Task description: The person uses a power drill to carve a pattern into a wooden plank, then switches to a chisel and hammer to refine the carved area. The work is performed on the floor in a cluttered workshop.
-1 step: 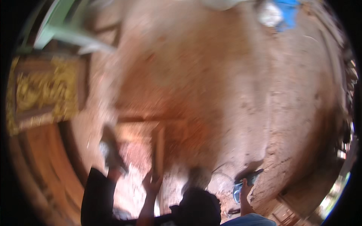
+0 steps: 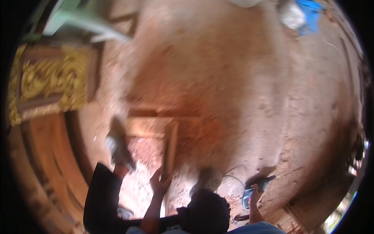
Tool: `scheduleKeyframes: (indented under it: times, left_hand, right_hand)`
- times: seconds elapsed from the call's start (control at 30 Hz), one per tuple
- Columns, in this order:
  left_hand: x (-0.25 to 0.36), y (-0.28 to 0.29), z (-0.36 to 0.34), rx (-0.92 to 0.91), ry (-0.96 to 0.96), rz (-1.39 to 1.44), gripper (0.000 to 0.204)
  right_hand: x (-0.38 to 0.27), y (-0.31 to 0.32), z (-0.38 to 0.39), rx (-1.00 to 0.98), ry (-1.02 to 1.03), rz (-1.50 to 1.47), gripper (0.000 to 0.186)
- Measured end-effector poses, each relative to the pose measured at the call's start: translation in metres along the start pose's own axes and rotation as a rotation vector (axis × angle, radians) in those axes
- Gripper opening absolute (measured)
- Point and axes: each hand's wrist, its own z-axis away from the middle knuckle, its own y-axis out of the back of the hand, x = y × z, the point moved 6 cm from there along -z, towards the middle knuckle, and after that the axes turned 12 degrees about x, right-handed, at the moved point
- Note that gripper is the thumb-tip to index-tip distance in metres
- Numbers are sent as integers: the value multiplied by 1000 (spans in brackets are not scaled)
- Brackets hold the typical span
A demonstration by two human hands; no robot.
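My left hand (image 2: 160, 183) grips the lower part of a narrow wooden board (image 2: 170, 146), its thumb spread along the right edge. The board's far end meets a crosswise wooden piece (image 2: 146, 126) on the ground. Out to the right, my right hand (image 2: 254, 195) is wrapped round a dark and teal handheld power tool (image 2: 248, 197). The tool is small and blurred, so its exact kind is unclear. A thin dark cord (image 2: 235, 177) curves over the ground between the tool and my shoe.
My shoes (image 2: 118, 150) rest either side of the board. To the left are a carved yellow-gold panel (image 2: 54, 80), brown wooden planks (image 2: 54, 152) and a pale green piece of furniture (image 2: 82, 25). A blue cloth-like item (image 2: 310, 17) lies far right. Reddish dust covers the dirt floor (image 2: 218, 74).
My view has shifted slightly, so the floor and panel sit a little farther right and higher. Both hands keep their holds on the board and the power tool.
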Motion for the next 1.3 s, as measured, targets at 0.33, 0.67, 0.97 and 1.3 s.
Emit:
scheduleKeyframes:
  times: [0.33,0.67,0.97,1.3]
  left_hand:
    - [6,-16,4,-73,369,194,35]
    - [12,12,-43,14,-102,89,34]
    - [18,4,-35,6,-160,65,33]
    - [16,5,-12,100,-213,58,32]
  right_hand:
    - [-2,-2,-24,-473,-165,-91,70]
    - [3,39,-47,-515,50,329,88]
    - [277,194,-21,-49,-562,349,40]
    - [490,117,-37,119,-588,248,46]
